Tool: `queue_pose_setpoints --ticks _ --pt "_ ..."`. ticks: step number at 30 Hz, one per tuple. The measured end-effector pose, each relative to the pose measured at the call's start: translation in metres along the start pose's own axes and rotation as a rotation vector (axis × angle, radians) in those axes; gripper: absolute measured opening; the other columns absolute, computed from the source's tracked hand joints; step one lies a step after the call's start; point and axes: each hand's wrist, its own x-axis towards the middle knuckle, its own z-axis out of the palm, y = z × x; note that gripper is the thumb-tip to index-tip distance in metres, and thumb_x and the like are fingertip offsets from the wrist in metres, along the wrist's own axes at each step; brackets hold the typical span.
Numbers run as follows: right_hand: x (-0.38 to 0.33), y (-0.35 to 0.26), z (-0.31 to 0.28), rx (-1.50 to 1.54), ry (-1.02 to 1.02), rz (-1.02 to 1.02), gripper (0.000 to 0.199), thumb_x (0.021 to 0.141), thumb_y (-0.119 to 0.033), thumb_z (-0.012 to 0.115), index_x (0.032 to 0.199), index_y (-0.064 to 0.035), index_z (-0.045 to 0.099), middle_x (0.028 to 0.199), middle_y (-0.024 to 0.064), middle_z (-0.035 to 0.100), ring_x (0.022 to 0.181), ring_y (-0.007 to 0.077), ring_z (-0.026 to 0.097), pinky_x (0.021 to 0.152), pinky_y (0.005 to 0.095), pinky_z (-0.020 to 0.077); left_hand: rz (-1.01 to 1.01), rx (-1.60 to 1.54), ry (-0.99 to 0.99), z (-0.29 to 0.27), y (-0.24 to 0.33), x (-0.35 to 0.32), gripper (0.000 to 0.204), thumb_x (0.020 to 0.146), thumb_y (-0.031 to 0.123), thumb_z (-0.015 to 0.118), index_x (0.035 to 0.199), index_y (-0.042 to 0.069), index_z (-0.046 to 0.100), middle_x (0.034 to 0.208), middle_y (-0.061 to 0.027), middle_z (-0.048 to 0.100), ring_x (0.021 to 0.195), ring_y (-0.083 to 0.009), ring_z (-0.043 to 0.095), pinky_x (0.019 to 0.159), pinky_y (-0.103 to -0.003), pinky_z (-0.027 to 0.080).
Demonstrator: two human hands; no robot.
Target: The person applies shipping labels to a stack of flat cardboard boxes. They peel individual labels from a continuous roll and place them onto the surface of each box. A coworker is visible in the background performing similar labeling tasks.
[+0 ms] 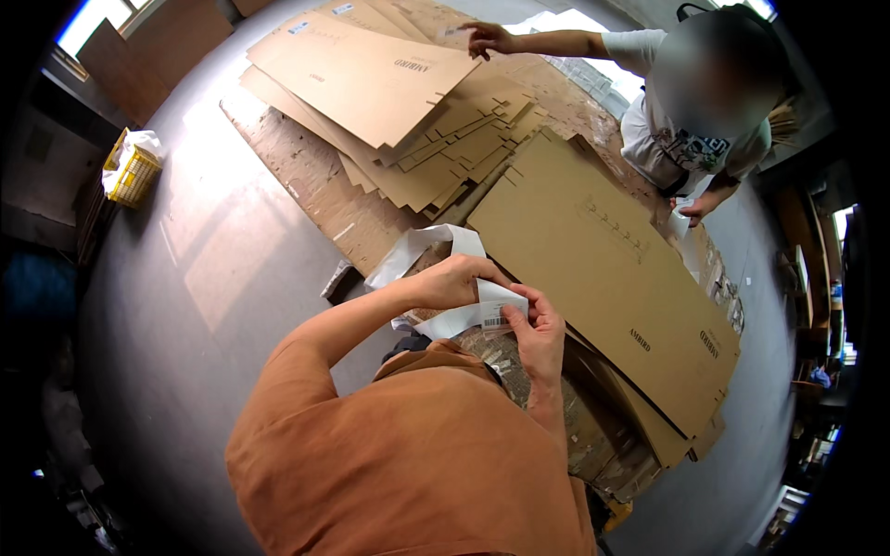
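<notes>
A long white strip of barcode labels (454, 322) curls in a loop over the worn table edge in front of me. My left hand (454, 282) is closed with its fingertips pinching the strip near a printed label. My right hand (538, 335) grips the same label end between thumb and fingers, close beside the left. Just beyond both hands lies a stack of flat brown cardboard sheets (603, 269), its top sheet bearing dark print. Neither hand visibly presses on the cardboard.
A second pile of cardboard sheets (362, 69) spreads across the wooden table (306, 171). Opposite, a co-worker (649, 120) reaches over that pile with a small label in one hand and holds a white strip in the other. A yellow crate (135, 176) stands on the floor at left.
</notes>
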Motion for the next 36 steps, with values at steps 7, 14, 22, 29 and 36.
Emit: queue_pose_setpoints --ticks 7,14,22,29,36 --pt "-0.003 -0.001 -0.003 0.079 0.028 0.042 0.03 0.088 -0.002 0.062 0.116 0.0048 0.056 0.091 0.0069 0.065 0.08 0.0085 0.059 0.071 0.0235 0.0503 -0.165 -0.623 -0.149 -0.046 -0.011 -0.003 0.048 0.081 0.007 0.067 0.127 0.004 0.053 0.116 -0.0072 0.059 0.108 -0.015 0.054 0.093 -0.031 0.044" --pt "0.003 0.0 0.001 0.15 0.015 0.107 0.031 0.088 -0.001 0.061 0.117 0.0058 0.054 0.094 0.0084 0.065 0.081 0.0093 0.06 0.073 0.0241 0.0507 -0.159 -0.277 -0.202 -0.049 -0.009 -0.001 0.053 0.08 -0.003 0.064 0.13 0.001 0.049 0.124 -0.0096 0.055 0.115 -0.0159 0.053 0.101 -0.031 0.042" --pt "0.012 0.005 0.005 0.176 -0.013 0.083 0.033 0.088 0.0 0.059 0.119 0.007 0.052 0.094 0.0088 0.065 0.079 0.01 0.061 0.072 0.0248 0.0527 -0.207 -0.263 -0.07 -0.046 -0.008 0.002 0.027 0.082 0.007 0.051 0.102 0.001 0.067 0.094 -0.0058 0.067 0.084 -0.0109 0.057 0.075 -0.025 0.045" --pt "0.017 0.007 0.01 0.223 -0.116 0.126 0.03 0.09 -0.003 0.058 0.119 0.0053 0.052 0.088 0.0088 0.066 0.075 0.0107 0.061 0.071 0.0232 0.0497 -0.325 -0.555 0.184 -0.071 -0.037 0.01 0.045 0.095 0.037 0.045 0.083 0.003 0.071 0.069 -0.002 0.062 0.064 -0.0086 0.054 0.056 -0.023 0.04" --pt "0.023 0.016 0.005 0.16 -0.093 0.159 0.029 0.093 -0.008 0.056 0.118 0.0065 0.052 0.086 0.0107 0.066 0.076 0.0121 0.062 0.072 0.0251 0.0519 -0.727 -0.161 0.656 -0.112 -0.112 0.016 0.026 0.085 0.025 0.064 0.094 0.0 0.069 0.077 -0.0063 0.067 0.063 -0.012 0.06 0.054 -0.028 0.047"
